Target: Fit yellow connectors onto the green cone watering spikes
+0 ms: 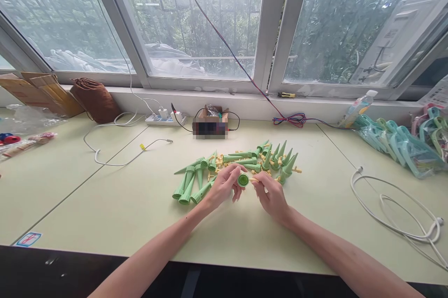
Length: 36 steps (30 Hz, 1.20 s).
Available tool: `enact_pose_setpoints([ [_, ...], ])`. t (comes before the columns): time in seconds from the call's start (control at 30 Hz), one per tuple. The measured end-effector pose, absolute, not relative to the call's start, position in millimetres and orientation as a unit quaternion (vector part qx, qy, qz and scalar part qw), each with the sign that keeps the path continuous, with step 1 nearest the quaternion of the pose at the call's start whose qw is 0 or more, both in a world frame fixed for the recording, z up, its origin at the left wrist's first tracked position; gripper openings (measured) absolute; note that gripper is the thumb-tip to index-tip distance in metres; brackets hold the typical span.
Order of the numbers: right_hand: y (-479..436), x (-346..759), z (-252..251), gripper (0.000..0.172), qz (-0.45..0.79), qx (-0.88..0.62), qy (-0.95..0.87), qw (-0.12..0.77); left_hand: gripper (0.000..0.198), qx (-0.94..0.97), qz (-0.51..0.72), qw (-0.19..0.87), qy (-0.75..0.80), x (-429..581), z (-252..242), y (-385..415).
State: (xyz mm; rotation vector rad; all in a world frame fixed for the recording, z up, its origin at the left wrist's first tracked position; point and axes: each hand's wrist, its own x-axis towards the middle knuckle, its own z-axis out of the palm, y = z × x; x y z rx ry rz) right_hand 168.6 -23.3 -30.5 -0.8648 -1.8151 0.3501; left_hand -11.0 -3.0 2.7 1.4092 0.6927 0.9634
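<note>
My left hand [226,183] is closed around a green plastic watering spike [243,180], its round open end turned toward me. Just right of it, my right hand [269,194] pinches a small yellow valve [253,180] at the side of the spike's rim. Whether the valve sits in the spike I cannot tell. Behind my hands lies a pile of green spikes [241,160] with small yellow valves among them. At the left of the pile, several loose spikes [188,186] lie with their wide ends toward me. On the right, several spikes with yellow valves [285,163] stand tip up.
A white cable [395,228] is coiled at the right, near bagged teal plastic items [402,141] and a bottle [360,106]. Along the back are a power strip [164,119], a small box with a blurred front [210,127] and a brown pouch [95,101].
</note>
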Motion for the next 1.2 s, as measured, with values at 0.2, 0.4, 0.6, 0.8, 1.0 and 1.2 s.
enact_pose_setpoints([
  [0.2, -23, 171, -32, 0.029, 0.171, -0.394, -0.741, 0.517, 0.038, 0.65, 0.411, 0.569, 0.291, -15, -1, -2],
  [0.4, -20, 172, -33, 0.032, 0.19, -0.417, -0.726, 0.513, 0.044, 0.741, 0.417, 0.427, 0.307, -20, -11, 0],
  [0.6, -19, 172, -34, 0.034, 0.206, -0.431, -0.716, 0.509, 0.046, 0.79, 0.428, 0.317, 0.303, -18, -22, 3],
  [0.8, -19, 170, -37, 0.032, 0.24, -0.447, -0.687, 0.52, 0.034, 0.746, 0.449, 0.357, 0.339, -13, -16, 1],
  [1.0, -21, 170, -34, 0.027, 0.189, -0.424, -0.71, 0.53, 0.031, 0.678, 0.467, 0.454, 0.342, -13, -12, 2],
  [1.2, -21, 169, -32, 0.023, 0.115, -0.372, -0.749, 0.537, 0.038, 0.673, 0.435, 0.492, 0.34, -14, -8, 0],
])
